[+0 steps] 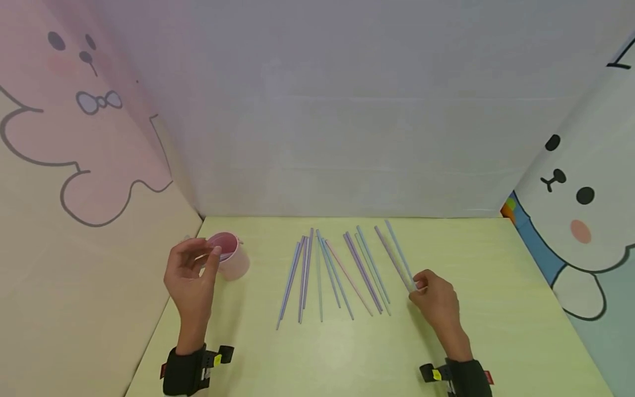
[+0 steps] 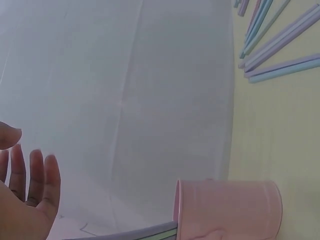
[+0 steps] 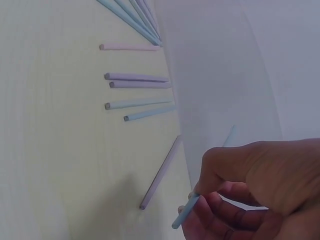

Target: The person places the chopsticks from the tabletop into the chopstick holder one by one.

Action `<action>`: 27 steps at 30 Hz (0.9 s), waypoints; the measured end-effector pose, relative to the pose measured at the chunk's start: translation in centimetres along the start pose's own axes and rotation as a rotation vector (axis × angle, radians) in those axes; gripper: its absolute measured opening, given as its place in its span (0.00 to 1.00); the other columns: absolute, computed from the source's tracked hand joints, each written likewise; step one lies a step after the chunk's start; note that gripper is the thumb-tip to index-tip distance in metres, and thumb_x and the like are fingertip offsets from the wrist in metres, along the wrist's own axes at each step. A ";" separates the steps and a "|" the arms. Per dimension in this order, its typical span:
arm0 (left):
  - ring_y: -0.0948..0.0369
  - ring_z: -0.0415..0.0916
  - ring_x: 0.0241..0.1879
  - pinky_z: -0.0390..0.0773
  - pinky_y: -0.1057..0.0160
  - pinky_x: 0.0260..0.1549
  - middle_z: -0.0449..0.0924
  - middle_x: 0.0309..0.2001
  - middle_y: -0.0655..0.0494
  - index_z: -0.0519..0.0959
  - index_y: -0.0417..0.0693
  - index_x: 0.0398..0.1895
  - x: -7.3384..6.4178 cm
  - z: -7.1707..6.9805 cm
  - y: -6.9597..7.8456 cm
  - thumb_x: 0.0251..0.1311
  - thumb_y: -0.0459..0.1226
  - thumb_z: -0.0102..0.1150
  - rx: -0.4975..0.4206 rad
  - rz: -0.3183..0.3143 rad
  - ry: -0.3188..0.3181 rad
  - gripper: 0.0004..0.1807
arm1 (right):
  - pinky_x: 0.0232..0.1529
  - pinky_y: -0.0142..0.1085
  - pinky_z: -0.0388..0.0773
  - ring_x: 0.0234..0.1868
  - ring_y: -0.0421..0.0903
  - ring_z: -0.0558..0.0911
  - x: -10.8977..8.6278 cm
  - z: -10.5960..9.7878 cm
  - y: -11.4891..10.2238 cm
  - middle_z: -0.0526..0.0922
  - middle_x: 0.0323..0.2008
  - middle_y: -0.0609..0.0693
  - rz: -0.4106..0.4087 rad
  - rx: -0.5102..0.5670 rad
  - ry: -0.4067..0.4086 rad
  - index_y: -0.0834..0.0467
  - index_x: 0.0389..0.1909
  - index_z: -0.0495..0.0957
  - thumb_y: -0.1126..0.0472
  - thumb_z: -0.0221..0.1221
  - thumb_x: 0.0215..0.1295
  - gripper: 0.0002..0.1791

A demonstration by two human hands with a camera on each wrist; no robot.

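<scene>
My right hand (image 1: 436, 300) pinches a light blue straw (image 1: 397, 245) near its lower end, between thumb and fingers. In the right wrist view this straw (image 3: 186, 212) pokes out past the fingertips, its far part passing behind the hand. Just left of it a purple straw (image 3: 160, 172) lies on the table. My left hand (image 1: 190, 275) hovers beside a small pink bucket (image 1: 235, 267) with its fingers loosely bent. Seen from the left wrist, the thumb stands apart from the fingers with nothing between them. Straws (image 2: 150, 233) stick out of the bucket's mouth.
Several purple, blue, green and pink straws (image 1: 319, 275) lie in a loose fan across the middle of the pale yellow table (image 1: 322, 364). A white backdrop (image 1: 347, 138) rises behind the table's far edge, with printed cartoon panels (image 1: 570, 220) at both sides.
</scene>
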State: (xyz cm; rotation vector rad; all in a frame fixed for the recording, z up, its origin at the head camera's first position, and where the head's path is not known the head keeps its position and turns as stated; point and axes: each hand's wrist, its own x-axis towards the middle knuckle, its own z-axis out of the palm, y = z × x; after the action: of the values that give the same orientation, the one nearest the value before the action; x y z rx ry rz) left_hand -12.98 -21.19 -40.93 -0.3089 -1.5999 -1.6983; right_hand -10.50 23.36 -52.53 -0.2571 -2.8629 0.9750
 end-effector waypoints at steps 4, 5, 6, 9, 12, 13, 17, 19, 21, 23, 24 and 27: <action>0.55 0.79 0.39 0.84 0.73 0.40 0.78 0.40 0.36 0.68 0.11 0.46 -0.7 0.4 -1.2 0.48 0.09 0.58 -0.029 -0.031 -0.018 0.19 | 0.23 0.37 0.74 0.32 0.50 0.84 -0.1 0.0 -0.9 0.82 0.33 0.55 -0.008 0.034 0.001 0.62 0.43 0.79 0.67 0.64 0.50 0.16; 0.55 0.79 0.39 0.84 0.73 0.40 0.78 0.40 0.37 0.69 0.12 0.46 -0.9 0.5 -1.5 0.48 0.10 0.58 -0.026 -0.040 -0.024 0.19 | 0.23 0.37 0.75 0.32 0.50 0.84 -0.2 0.0 -1.1 0.82 0.33 0.55 -0.010 0.041 0.003 0.62 0.43 0.79 0.67 0.65 0.50 0.16; 0.55 0.79 0.40 0.84 0.73 0.40 0.78 0.40 0.37 0.70 0.13 0.46 -1.1 0.6 -1.7 0.49 0.10 0.59 -0.023 -0.047 -0.033 0.19 | 0.23 0.37 0.75 0.32 0.49 0.84 -0.2 0.0 -1.3 0.82 0.33 0.54 -0.011 0.046 0.007 0.62 0.42 0.79 0.67 0.65 0.50 0.16; 0.53 0.79 0.40 0.84 0.73 0.39 0.77 0.40 0.35 0.71 0.15 0.45 -1.8 1.1 -2.3 0.50 0.11 0.59 -0.031 -0.068 -0.059 0.18 | 0.23 0.37 0.75 0.31 0.49 0.83 -0.3 0.1 -1.9 0.83 0.33 0.54 -0.026 0.062 0.019 0.62 0.42 0.80 0.68 0.64 0.49 0.16; 0.53 0.79 0.39 0.84 0.73 0.38 0.76 0.40 0.32 0.71 0.15 0.45 -2.5 1.7 -2.7 0.50 0.11 0.59 -0.058 -0.082 -0.086 0.17 | 0.24 0.38 0.74 0.31 0.49 0.82 -0.5 0.2 -2.5 0.83 0.33 0.54 -0.051 0.082 0.028 0.61 0.41 0.80 0.69 0.63 0.48 0.15; 0.53 0.79 0.39 0.84 0.73 0.38 0.76 0.40 0.31 0.72 0.15 0.45 -2.7 1.8 -2.7 0.50 0.11 0.59 -0.059 -0.086 -0.094 0.17 | 0.25 0.38 0.74 0.31 0.49 0.82 -0.6 0.3 -2.7 0.83 0.32 0.54 -0.063 0.086 0.032 0.60 0.41 0.80 0.69 0.63 0.48 0.15; 0.55 0.80 0.37 0.85 0.73 0.37 0.75 0.39 0.29 0.72 0.16 0.46 -3.7 2.6 -3.0 0.51 0.12 0.59 -0.044 -0.110 -0.130 0.17 | 0.26 0.38 0.74 0.30 0.49 0.80 -0.8 0.4 -3.7 0.83 0.30 0.52 -0.117 0.098 0.055 0.60 0.39 0.80 0.70 0.62 0.47 0.15; 0.55 0.80 0.37 0.85 0.72 0.38 0.74 0.39 0.27 0.72 0.17 0.46 -4.1 3.0 -3.1 0.51 0.12 0.59 -0.037 -0.128 -0.149 0.17 | 0.26 0.39 0.75 0.29 0.49 0.80 -0.9 0.6 -4.2 0.82 0.29 0.51 -0.142 0.099 0.070 0.59 0.38 0.80 0.70 0.62 0.47 0.14; 0.54 0.80 0.38 0.85 0.72 0.39 0.74 0.39 0.26 0.72 0.18 0.46 -4.5 3.4 -3.1 0.52 0.13 0.60 -0.034 -0.151 -0.164 0.17 | 0.25 0.39 0.77 0.29 0.48 0.80 -1.1 0.8 -4.7 0.81 0.28 0.50 -0.162 0.104 0.084 0.59 0.38 0.80 0.71 0.62 0.47 0.14; 0.54 0.80 0.38 0.85 0.72 0.40 0.73 0.40 0.24 0.73 0.18 0.46 -4.8 3.7 -3.2 0.52 0.14 0.60 -0.035 -0.172 -0.166 0.16 | 0.25 0.39 0.78 0.29 0.48 0.80 -1.3 1.0 -5.2 0.81 0.28 0.50 -0.185 0.109 0.085 0.59 0.38 0.80 0.71 0.62 0.47 0.14; 0.54 0.80 0.39 0.84 0.72 0.40 0.73 0.40 0.23 0.73 0.18 0.46 -4.9 3.9 -3.2 0.52 0.14 0.60 -0.037 -0.184 -0.162 0.16 | 0.25 0.39 0.79 0.29 0.48 0.81 -1.5 1.1 -5.5 0.82 0.28 0.50 -0.195 0.114 0.083 0.60 0.38 0.80 0.71 0.62 0.47 0.14; 0.53 0.79 0.38 0.84 0.72 0.41 0.73 0.40 0.22 0.73 0.18 0.45 -5.2 4.3 -3.0 0.52 0.13 0.60 -0.043 -0.211 -0.151 0.16 | 0.24 0.39 0.81 0.29 0.47 0.82 -2.0 1.4 -6.1 0.82 0.29 0.51 -0.216 0.138 0.071 0.60 0.38 0.80 0.72 0.61 0.47 0.14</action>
State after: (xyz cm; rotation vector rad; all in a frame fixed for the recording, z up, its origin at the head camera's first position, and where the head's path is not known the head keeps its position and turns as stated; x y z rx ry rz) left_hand -12.84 -15.58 -45.73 -0.3042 -1.7591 -1.9099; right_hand -9.56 17.36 -49.96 0.0288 -2.6748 1.0894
